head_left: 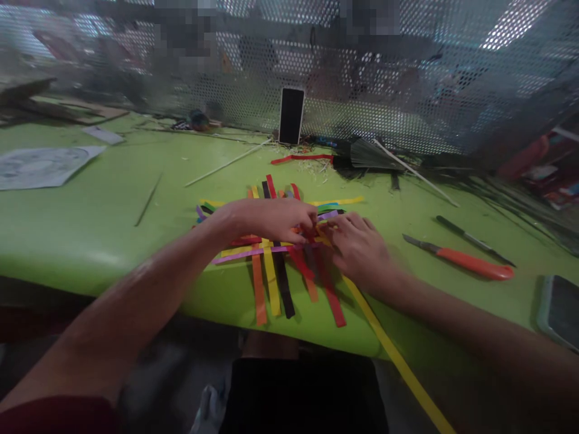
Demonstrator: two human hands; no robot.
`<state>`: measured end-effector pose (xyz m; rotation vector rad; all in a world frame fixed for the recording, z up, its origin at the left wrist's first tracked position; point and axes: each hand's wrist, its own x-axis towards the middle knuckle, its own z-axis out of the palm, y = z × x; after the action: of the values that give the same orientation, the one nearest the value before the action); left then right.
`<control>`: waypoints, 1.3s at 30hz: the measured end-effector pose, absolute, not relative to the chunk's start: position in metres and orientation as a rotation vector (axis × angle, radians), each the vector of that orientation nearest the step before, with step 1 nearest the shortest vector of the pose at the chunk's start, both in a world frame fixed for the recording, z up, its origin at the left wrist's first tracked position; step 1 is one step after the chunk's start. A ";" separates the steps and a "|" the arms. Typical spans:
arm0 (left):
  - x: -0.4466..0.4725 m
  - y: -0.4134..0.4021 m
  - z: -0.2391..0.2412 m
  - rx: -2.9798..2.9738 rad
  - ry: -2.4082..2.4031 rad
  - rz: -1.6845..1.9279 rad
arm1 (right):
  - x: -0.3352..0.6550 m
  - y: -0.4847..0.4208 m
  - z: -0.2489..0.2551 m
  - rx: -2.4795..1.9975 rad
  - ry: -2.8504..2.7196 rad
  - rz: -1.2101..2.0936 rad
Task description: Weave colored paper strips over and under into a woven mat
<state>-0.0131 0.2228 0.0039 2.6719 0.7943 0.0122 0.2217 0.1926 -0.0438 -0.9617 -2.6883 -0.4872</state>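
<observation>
A woven mat of coloured paper strips [275,265] lies near the front edge of the green table [90,229]. My left hand [271,218] lies over the middle of the weave, fingers curled down and pinching strips at its right side. My right hand [359,247] rests just right of it, fingertips pressed on the same spot, over a long yellow strip [393,349] that runs off the table edge toward me. What the fingertips pinch is blurred.
An orange-handled knife [465,260] and a dark blade tool [473,240] lie at the right. One phone [561,310] sits at the far right edge, and a second phone [291,116] leans on the mesh wall. Sticks [226,163], a red strip [301,158], papers [40,166] also lie about.
</observation>
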 end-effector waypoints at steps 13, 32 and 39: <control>-0.015 0.222 0.003 2.646 0.885 0.018 | 0.226 0.188 -0.052 -1.115 -2.672 -0.266; -0.016 0.226 0.000 2.610 0.810 0.092 | 0.232 0.189 -0.054 -1.080 -2.612 -0.218; -0.017 0.228 -0.002 2.605 0.803 0.080 | 0.232 0.190 -0.054 -1.069 -2.583 -0.184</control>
<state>-0.0174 0.2280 -0.0020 2.6054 0.8030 0.0803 0.2319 0.1900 -0.0541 -1.0688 -2.5826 -0.1836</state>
